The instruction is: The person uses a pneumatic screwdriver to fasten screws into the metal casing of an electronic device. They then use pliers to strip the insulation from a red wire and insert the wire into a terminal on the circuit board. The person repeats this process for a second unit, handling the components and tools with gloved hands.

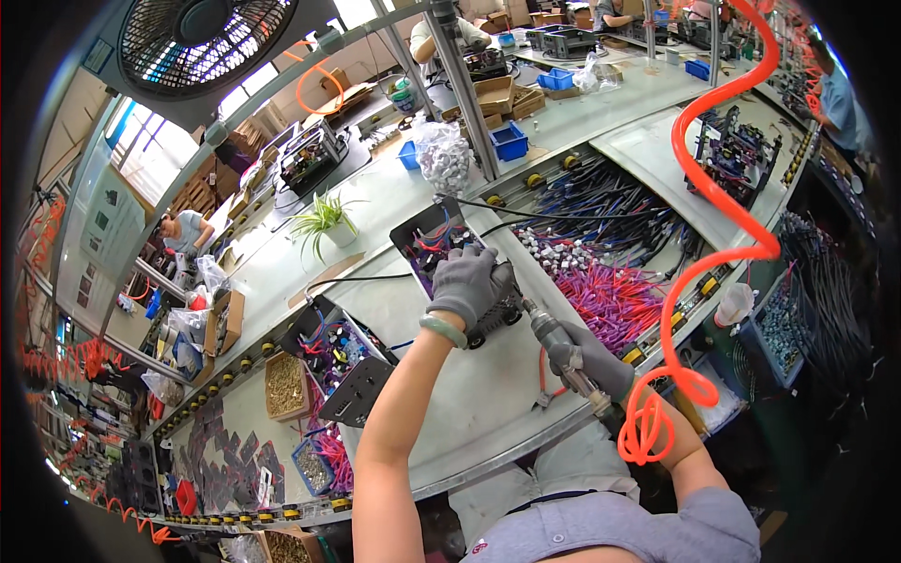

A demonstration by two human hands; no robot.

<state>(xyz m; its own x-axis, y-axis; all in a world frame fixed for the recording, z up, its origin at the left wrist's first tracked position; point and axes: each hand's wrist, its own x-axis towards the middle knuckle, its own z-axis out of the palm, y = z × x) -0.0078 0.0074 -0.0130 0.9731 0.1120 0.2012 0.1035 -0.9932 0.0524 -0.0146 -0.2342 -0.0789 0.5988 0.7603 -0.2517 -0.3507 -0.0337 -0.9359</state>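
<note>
My left hand (pixel 466 281), in a grey glove with a pale green bangle at the wrist, grips the near edge of a black open chassis (pixel 441 244) full of red, blue and black wires. My right hand (pixel 593 364), also gloved, holds a pneumatic screwdriver (pixel 549 330) whose tip points at the chassis's near right corner. An orange coiled air hose (pixel 713 197) runs from the tool up to the top of the view. The chassis rests on a pale worktable (pixel 469 375).
A second black chassis (pixel 343 361) with wires sits to my left beside a bin of brass screws (pixel 286 385). Trays of pink, blue and black cables (pixel 610 281) lie to the right. A potted plant (pixel 328 225), a fan (pixel 202 38) and other workers are behind.
</note>
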